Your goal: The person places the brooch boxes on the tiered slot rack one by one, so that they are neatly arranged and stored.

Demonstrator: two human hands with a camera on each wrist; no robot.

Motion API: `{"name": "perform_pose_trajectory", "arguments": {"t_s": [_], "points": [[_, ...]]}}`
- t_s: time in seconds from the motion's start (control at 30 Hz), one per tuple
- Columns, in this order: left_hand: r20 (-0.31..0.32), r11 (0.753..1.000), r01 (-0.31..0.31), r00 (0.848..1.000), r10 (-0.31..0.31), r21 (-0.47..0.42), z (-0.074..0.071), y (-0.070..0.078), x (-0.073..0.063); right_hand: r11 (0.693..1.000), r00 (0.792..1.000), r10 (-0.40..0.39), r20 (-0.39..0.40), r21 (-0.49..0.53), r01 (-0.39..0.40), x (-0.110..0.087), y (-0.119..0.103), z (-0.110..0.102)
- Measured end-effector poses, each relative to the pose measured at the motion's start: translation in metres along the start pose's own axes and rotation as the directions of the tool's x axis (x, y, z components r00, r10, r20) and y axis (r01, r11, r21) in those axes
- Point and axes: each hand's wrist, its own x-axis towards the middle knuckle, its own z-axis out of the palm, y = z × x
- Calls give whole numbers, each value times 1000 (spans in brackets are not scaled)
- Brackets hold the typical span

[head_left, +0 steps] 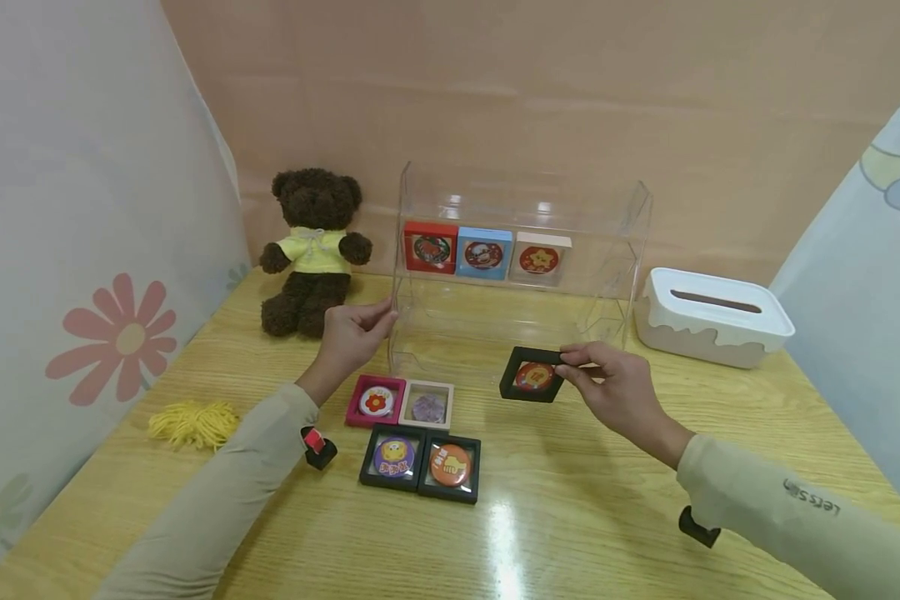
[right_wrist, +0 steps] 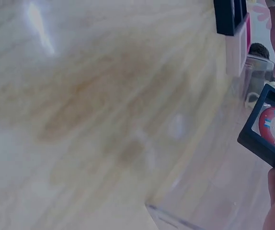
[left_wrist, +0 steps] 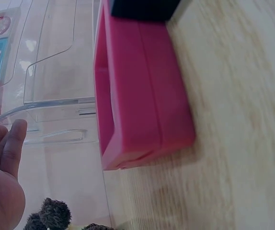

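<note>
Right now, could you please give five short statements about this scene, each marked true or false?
The right hand holds a square black frame with a round red badge inside. True.
The left hand touches the transparent plastic rack. True.
Four square frames stand on the rack. False: three square frames stand there.
The brown plush bear wears a blue shirt. False: its shirt is yellow.
In the head view, the white slotted box is right of the rack. True.
</note>
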Motion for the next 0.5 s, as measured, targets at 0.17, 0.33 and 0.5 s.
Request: {"name": "perform_pose_trajectory", "arguments": {"t_s": [0.17, 0.33, 0.5], "points": [[-2, 1000, -2, 1000, 2, 5, 0, -1, 0, 998, 999, -31, -27, -51, 30, 9, 1, -10], [0, 1000, 12, 1000, -12, 2, 0, -1, -1, 998, 999, -38, -28, -52, 36, 14, 2, -15], [0, 1000, 12, 1000, -12, 6, 0, -1, -2, 996, 999, -35, -21, -88, 33, 20, 5, -21]]}}
